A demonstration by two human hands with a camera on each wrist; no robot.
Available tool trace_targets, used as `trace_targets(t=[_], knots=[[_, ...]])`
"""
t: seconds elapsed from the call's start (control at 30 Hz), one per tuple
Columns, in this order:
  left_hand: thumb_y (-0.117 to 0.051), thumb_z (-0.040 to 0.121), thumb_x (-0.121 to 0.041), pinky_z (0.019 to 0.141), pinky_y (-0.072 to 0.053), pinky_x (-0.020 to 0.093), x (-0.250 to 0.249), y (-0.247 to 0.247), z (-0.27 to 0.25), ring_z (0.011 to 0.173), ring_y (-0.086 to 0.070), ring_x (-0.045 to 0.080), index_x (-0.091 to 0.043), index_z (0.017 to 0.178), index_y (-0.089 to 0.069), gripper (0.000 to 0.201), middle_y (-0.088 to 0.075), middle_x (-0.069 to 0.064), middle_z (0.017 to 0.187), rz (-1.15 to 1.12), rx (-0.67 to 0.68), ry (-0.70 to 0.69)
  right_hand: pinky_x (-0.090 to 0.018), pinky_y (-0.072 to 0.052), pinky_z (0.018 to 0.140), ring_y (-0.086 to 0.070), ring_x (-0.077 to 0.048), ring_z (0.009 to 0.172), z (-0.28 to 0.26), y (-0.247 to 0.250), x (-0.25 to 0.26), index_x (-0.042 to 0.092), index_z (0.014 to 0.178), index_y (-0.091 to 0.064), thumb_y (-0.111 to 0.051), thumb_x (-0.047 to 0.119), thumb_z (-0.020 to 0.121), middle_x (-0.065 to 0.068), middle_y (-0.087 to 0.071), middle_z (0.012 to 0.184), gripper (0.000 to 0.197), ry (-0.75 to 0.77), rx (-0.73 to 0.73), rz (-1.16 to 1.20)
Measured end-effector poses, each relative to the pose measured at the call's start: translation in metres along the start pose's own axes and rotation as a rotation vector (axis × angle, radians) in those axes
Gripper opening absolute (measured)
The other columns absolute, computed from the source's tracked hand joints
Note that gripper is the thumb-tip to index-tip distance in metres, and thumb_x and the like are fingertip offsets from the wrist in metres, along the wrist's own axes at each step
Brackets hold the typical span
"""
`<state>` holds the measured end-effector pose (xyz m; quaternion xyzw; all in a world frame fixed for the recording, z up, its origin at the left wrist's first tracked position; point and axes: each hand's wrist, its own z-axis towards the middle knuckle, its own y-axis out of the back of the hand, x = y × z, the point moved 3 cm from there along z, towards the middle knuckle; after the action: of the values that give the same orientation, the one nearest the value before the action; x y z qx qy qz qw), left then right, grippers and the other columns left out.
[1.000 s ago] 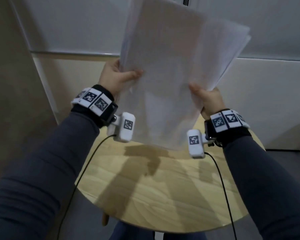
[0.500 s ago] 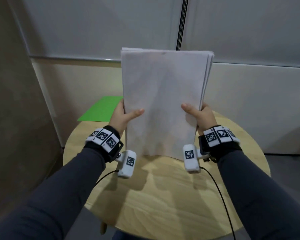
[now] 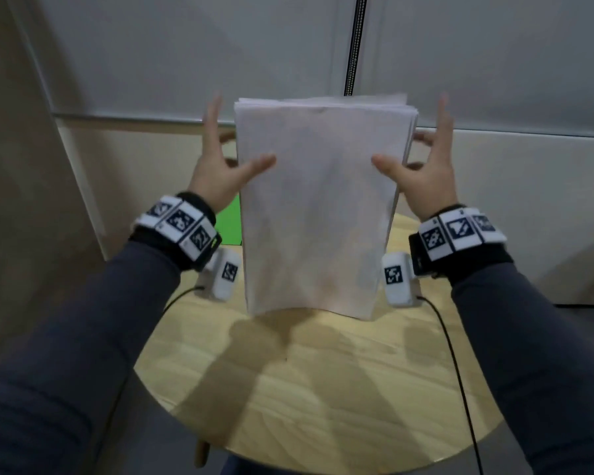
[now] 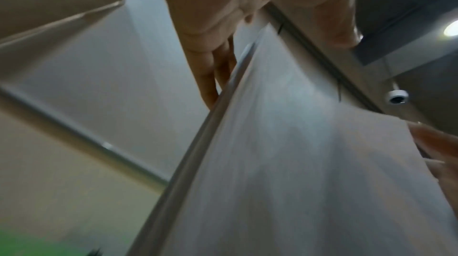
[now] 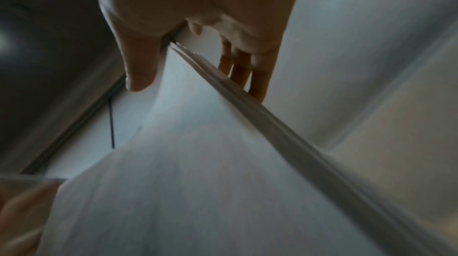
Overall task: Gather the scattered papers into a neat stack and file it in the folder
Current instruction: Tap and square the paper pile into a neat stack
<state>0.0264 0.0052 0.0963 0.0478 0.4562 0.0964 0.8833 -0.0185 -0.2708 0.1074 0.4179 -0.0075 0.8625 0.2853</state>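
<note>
Flanking the upright white paper stack (image 3: 319, 207), left hand (image 3: 220, 180) and right hand (image 3: 426, 176) show slack, open grips, so sheets may splay.

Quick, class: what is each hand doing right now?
Left hand: open, thumb in front of and straight fingers behind the paper stack.
Right hand: open, likewise around the paper stack.
</note>
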Motion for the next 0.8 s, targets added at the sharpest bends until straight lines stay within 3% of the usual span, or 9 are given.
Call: trace_targets(t=[0.1,0.2,0.3,0.37,0.43,0.57,0.63,0.73,0.8], knots=[[-0.053,0.069,-0.073,0.108,-0.037,0.044,-0.042,0.0,0.02,0.134,-0.036,0.026,-0.025,0.151,-0.008,0.105,-0.022,-0.001,0.154,0.328,0.074,-0.251,-0.03,-0.033,0.104,-0.039,-0.025,0.132,0.015,0.0,0.032,0.028,0.151,-0.009,-0.063,0.055,0.079,-0.011,-0.035,0.144,0.094,0.154,0.084,-0.339],[-0.048,0.073,-0.073,0.104,-0.034,0.029,-0.056,-0.006,0.029,0.124,-0.044,0.024,-0.032,0.143,-0.035,0.083,-0.039,0.011,0.139,0.564,0.091,-0.186,-0.032,-0.035,0.103,-0.045,-0.027,0.126,0.023,-0.004,0.041,0.031,0.145,-0.031,-0.058,0.06,0.08,-0.012,-0.043,0.136,0.076,0.125,0.126,-0.506],[-0.055,0.078,-0.064,0.1,-0.04,0.029,-0.053,-0.008,0.028,0.111,-0.052,0.025,-0.023,0.126,-0.057,0.064,-0.047,0.013,0.122,0.671,0.042,-0.156,-0.032,-0.039,0.095,-0.052,-0.028,0.115,0.022,-0.004,0.039,0.018,0.13,-0.05,-0.059,0.061,0.078,-0.013,-0.051,0.125,0.068,0.143,0.037,-0.546],[-0.056,0.077,-0.064,0.092,-0.043,0.029,-0.053,-0.007,0.025,0.102,-0.053,0.024,-0.017,0.118,-0.061,0.063,-0.05,0.013,0.116,0.671,-0.002,-0.178,-0.031,-0.04,0.087,-0.053,-0.028,0.11,0.018,-0.003,0.035,0.01,0.124,-0.051,-0.061,0.059,0.078,-0.014,-0.052,0.122,0.068,0.148,0.001,-0.551],[-0.058,0.077,-0.062,0.085,-0.04,0.024,-0.053,-0.01,0.025,0.093,-0.049,0.018,-0.013,0.114,-0.062,0.061,-0.049,0.009,0.107,0.65,-0.024,-0.204,-0.028,-0.038,0.086,-0.052,-0.026,0.111,0.014,-0.003,0.032,0.008,0.124,-0.048,-0.064,0.057,0.077,-0.012,-0.05,0.125,0.07,0.145,-0.029,-0.516],[-0.067,0.075,-0.053,0.075,-0.03,0.015,-0.055,-0.015,0.032,0.087,-0.043,0.013,-0.008,0.102,-0.063,0.053,-0.043,0.001,0.097,0.609,-0.031,-0.233,-0.023,-0.034,0.096,-0.048,-0.022,0.122,0.015,-0.007,0.031,0.011,0.131,-0.045,-0.071,0.051,0.074,-0.008,-0.051,0.132,0.074,0.118,-0.037,-0.387],[-0.069,0.074,-0.051,0.068,-0.026,0.016,-0.054,-0.015,0.033,0.084,-0.042,0.013,-0.01,0.09,-0.059,0.046,-0.046,0.002,0.091,0.631,-0.038,-0.26,-0.023,-0.036,0.099,-0.05,-0.02,0.12,0.015,-0.005,0.029,0.013,0.133,-0.043,-0.074,0.048,0.072,-0.004,-0.053,0.13,0.077,0.101,-0.049,-0.317],[-0.07,0.074,-0.052,0.066,-0.025,0.019,-0.052,-0.013,0.034,0.081,-0.042,0.015,-0.015,0.082,-0.047,0.044,-0.048,0.003,0.087,0.641,-0.024,-0.245,-0.015,-0.041,0.098,-0.053,-0.012,0.111,0.011,-0.003,0.016,0.017,0.142,-0.029,-0.082,0.039,0.066,0.012,-0.051,0.117,0.095,-0.02,-0.033,-0.017],[-0.07,0.073,-0.052,0.067,-0.027,0.019,-0.053,-0.014,0.034,0.083,-0.042,0.014,-0.016,0.083,-0.046,0.044,-0.047,0.002,0.089,0.645,-0.016,-0.212,-0.031,-0.049,0.099,-0.061,-0.016,0.106,0.007,-0.007,-0.003,0.012,0.138,-0.037,-0.088,0.042,0.054,0.006,-0.058,0.114,0.103,-0.156,0.047,0.235]])
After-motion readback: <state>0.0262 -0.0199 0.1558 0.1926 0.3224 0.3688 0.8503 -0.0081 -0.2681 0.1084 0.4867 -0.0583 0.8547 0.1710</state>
